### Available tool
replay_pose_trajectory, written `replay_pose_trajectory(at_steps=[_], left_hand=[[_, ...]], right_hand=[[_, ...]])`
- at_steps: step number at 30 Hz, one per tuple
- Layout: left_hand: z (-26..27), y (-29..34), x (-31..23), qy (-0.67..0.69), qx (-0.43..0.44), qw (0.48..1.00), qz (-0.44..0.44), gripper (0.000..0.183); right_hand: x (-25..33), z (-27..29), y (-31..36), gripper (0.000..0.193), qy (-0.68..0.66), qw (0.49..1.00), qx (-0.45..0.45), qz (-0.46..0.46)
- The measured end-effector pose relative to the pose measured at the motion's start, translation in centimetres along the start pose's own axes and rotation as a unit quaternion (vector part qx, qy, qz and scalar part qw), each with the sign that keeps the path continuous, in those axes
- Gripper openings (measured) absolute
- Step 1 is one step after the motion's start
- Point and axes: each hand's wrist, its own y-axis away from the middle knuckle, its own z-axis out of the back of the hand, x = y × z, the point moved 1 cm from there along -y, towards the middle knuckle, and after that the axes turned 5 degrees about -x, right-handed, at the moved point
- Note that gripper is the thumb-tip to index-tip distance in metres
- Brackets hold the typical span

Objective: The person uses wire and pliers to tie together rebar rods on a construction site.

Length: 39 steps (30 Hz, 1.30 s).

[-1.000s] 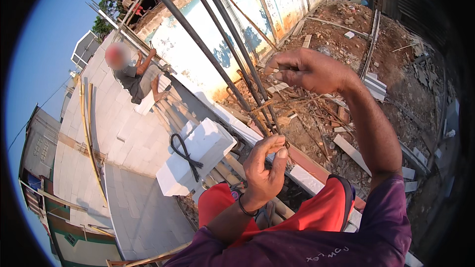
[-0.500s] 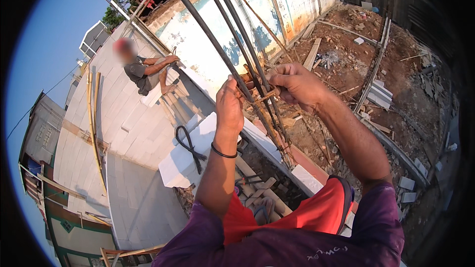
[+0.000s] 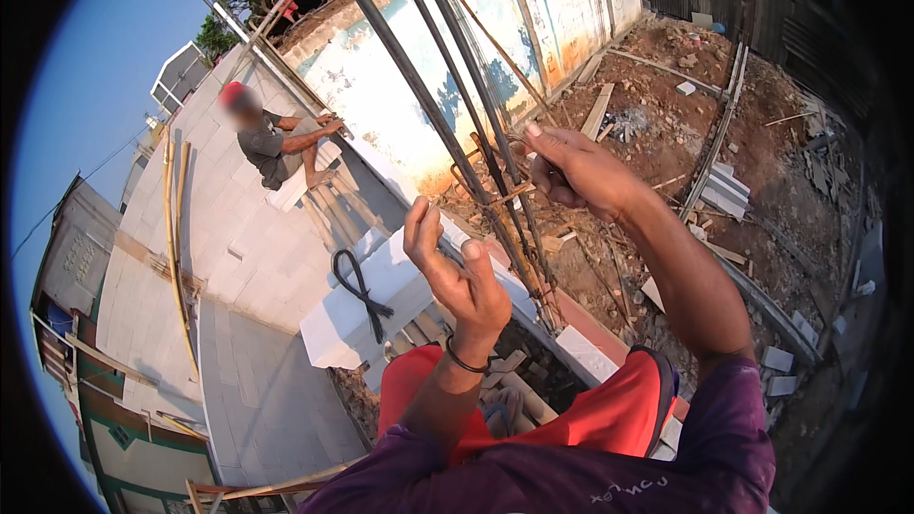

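Observation:
Upright steel reinforcing bars (image 3: 407,74) stand in front of me, with a rusty square stirrup (image 3: 511,194) around them. My right hand (image 3: 588,174) is beside the bars, just above the stirrup. Its thumb and forefinger are pinched and the other fingers curl in; whatever thin thing they may hold is too small to name. Below and left of the bars, my left hand (image 3: 464,287) is off them, fingers apart and palm turned up, with nothing visible in it. A folded bundle of dark wire (image 3: 375,310) lies on a white block (image 3: 333,331) to its left.
A person in a red cap (image 3: 271,143) sits on the pale block wall (image 3: 252,266) at left, and other people are at the top. A painted wall (image 3: 438,124) runs behind the bars. Rubble and planks (image 3: 598,111) cover the earth at right. Bamboo poles (image 3: 175,257) lean at far left.
My left hand has let go of the bars and dropped down toward me, its fingers spreading. The right hand has drawn slightly away from the bars, still pinched.

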Motion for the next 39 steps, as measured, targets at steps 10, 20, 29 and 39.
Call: replay_pose_trajectory(at_steps=[10, 20, 29, 39], left_hand=[[-1.8, 4.0, -4.9, 0.261, 0.233, 0.882, 0.316, 0.080], [-2.1, 4.5, -3.9, 0.196, 0.208, 0.923, 0.258, 0.071], [-1.3, 4.7, -4.6, 0.246, 0.161, 0.905, 0.308, 0.063], [-1.7, 3.6, -4.2, 0.326, 0.058, 0.861, 0.387, 0.039]], right_hand=[[2.8, 3.2, -2.4, 0.022, 0.255, 0.930, 0.181, 0.195], [5.8, 1.0, -5.7, 0.021, 0.432, 0.833, 0.286, 0.193], [4.3, -0.8, -6.1, 0.014, 0.408, 0.843, 0.303, 0.177], [6.0, -1.4, -4.0, 0.026, 0.471, 0.817, 0.285, 0.173]])
